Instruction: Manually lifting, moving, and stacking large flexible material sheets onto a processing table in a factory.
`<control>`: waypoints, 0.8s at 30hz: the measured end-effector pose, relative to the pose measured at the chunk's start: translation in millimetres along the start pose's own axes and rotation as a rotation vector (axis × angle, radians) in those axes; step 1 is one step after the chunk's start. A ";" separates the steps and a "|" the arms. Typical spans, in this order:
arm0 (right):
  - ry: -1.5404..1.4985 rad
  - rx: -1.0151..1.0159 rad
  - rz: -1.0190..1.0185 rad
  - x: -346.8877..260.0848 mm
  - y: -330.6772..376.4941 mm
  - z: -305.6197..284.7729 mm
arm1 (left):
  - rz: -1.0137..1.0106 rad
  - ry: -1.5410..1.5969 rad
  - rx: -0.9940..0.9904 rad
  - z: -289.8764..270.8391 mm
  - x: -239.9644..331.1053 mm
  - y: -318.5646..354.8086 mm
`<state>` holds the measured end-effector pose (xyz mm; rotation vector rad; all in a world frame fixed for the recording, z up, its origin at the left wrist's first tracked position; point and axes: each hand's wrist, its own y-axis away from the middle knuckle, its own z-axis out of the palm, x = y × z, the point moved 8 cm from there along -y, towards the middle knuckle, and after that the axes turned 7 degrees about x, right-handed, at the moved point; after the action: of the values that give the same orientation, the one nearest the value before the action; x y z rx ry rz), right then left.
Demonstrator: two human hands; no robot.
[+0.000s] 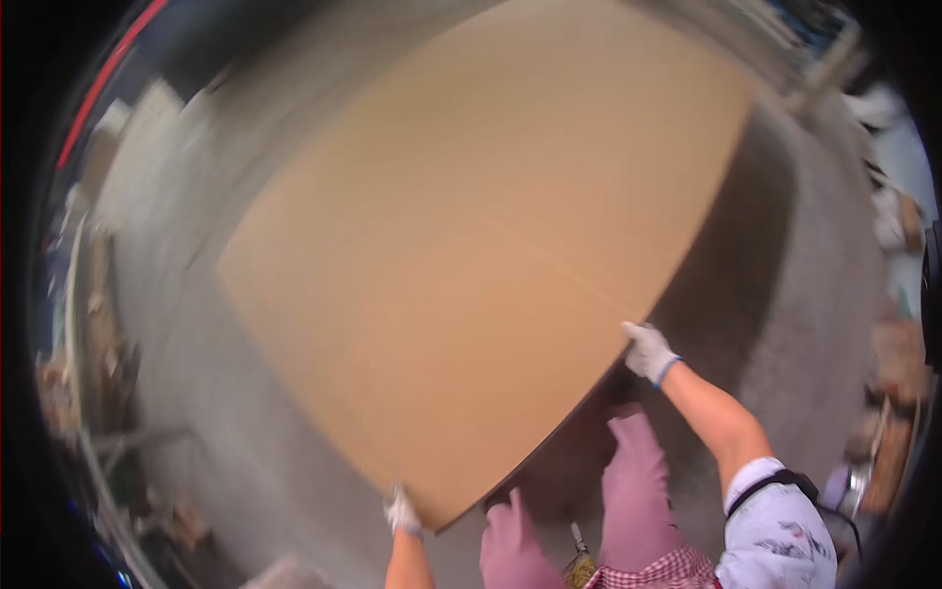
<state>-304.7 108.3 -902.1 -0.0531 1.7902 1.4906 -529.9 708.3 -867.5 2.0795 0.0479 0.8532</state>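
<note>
A large flat tan sheet point(471, 255), which looks like cardboard or thin board, fills the middle of the view. A faint straight line runs inward across it from beside my right hand. My right hand point(648, 351), in a white glove with a blue cuff, is closed on the sheet's right edge, thumb on top. At the near left, close to the sheet's nearest corner, my gloved left hand point(400, 512) grips the other edge. The undersides of both hands are hidden. The sheet is held above the floor, in front of my legs.
Grey floor point(824, 255) surrounds the sheet, with a dark shadow along its right side. Blurred clutter point(103, 344) lines the left, behind a long rail. Brown pieces point(891, 456) and other items stand along the right. A metal-like frame point(829, 69) is at the far right.
</note>
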 end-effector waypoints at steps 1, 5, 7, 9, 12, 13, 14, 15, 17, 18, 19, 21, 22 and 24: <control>0.096 0.060 -0.001 -24.5 25.2 12.2 | 0.054 0.167 -0.084 -1.6 0.1 12.6; 0.037 0.262 -0.146 -16.6 13.3 -4.0 | 0.114 0.073 -0.190 -22.3 -17.5 -12.0; -0.168 0.050 -0.120 -5.1 6.4 24.8 | 0.095 0.083 -0.107 -18.3 -16.6 -6.4; -0.220 -0.066 -0.031 11.9 -9.8 30.4 | 0.227 0.066 -0.074 -9.7 -5.8 0.8; -0.220 -0.092 -0.058 -16.8 -35.2 -18.7 | 0.182 0.213 -0.108 20.9 79.7 77.3; -0.008 -0.025 0.028 -24.5 -36.2 -31.5 | 0.273 0.274 0.023 4.0 104.1 107.7; 0.053 -0.066 -0.009 -47.3 -38.3 -42.9 | 0.316 0.285 -0.112 6.4 128.2 134.4; 0.049 0.014 0.046 -53.4 -23.9 -36.4 | 0.367 0.281 -0.234 -0.6 150.1 162.1; 0.012 -0.195 -0.087 -85.8 -45.6 -42.1 | 0.416 0.471 -0.453 5.0 188.2 221.3; 0.007 -0.229 -0.024 -80.8 -46.4 -37.5 | 0.531 0.483 -0.452 2.7 198.1 245.4; -0.002 -0.212 0.036 -68.4 -38.3 -25.4 | 0.647 0.478 -0.447 0.2 203.9 261.6; 0.008 -0.130 -0.014 -93.7 -65.1 -55.2 | 0.612 0.486 -0.428 14.0 202.7 267.2; 0.015 -0.122 -0.027 -98.6 -75.5 -72.6 | 0.570 0.471 -0.445 25.6 184.7 267.6; 0.084 -0.145 -0.037 -102.1 -84.5 -82.3 | 0.449 0.461 -0.403 13.2 162.8 227.8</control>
<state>-236.6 -31.7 -911.7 -0.2233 1.7344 1.6109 -457.6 609.7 -615.3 1.5017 -0.3289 1.4695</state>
